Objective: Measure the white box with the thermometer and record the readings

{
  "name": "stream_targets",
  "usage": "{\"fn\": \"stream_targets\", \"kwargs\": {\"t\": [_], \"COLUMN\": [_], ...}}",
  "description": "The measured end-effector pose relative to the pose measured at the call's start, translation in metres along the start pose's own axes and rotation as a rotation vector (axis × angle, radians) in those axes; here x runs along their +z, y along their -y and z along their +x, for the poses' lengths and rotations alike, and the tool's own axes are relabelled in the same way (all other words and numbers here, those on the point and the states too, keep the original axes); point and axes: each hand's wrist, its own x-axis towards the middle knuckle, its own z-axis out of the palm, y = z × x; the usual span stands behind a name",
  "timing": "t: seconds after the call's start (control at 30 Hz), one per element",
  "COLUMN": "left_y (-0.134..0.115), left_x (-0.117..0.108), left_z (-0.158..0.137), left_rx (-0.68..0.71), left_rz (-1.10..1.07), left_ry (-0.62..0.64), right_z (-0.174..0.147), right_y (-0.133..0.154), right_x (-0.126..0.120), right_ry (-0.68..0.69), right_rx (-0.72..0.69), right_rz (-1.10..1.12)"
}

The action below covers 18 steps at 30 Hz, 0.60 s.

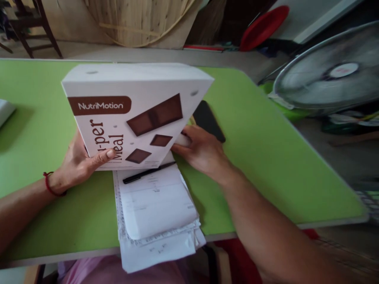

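A white carton [142, 88] printed "NutriMotion" with brown chocolate-like squares is held tilted above the green table. My left hand [79, 159] grips its lower left edge, thumb flat on the printed face and the other fingers hidden behind. At the carton's right side, my right hand [201, 152] is closed around a pale, rounded thing [182, 140], mostly hidden; I cannot make out what it is. Below the carton lies a stack of papers [160, 213] with a black pen [148, 173] across it. A dark phone-like slab [209, 120] rests just beyond my right hand.
The green table [266, 177] has its right edge beside a large fan [328, 71]. A white object [4, 112] sits at the far left of the table. Beyond are a wooden chair [32, 25], a round wooden panel [142, 19] and a red basin [263, 27].
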Motion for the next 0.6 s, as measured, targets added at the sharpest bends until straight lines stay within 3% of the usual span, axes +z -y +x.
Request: {"fn": "stream_targets", "kwargs": {"t": [0.17, 0.33, 0.5, 0.6], "left_y": [0.002, 0.002, 0.006, 0.015], "left_x": [0.000, 0.001, -0.002, -0.005], "left_z": [0.001, 0.000, 0.003, 0.011], "left_rx": [0.032, 0.052, 0.085, 0.087], "left_rz": [-0.033, 0.008, 0.111, 0.214], "left_ry": [-0.005, -0.029, -0.154, -0.230], "right_z": [0.002, -0.010, -0.023, -0.024], "right_y": [-0.005, 0.007, 0.028, 0.031], "right_x": [-0.002, -0.016, -0.027, -0.026], "right_ry": [0.061, -0.062, 0.301, 0.365], "right_rx": [-0.122, -0.343, -0.601, -0.643], "right_rz": [-0.156, -0.112, 0.013, -0.015]}}
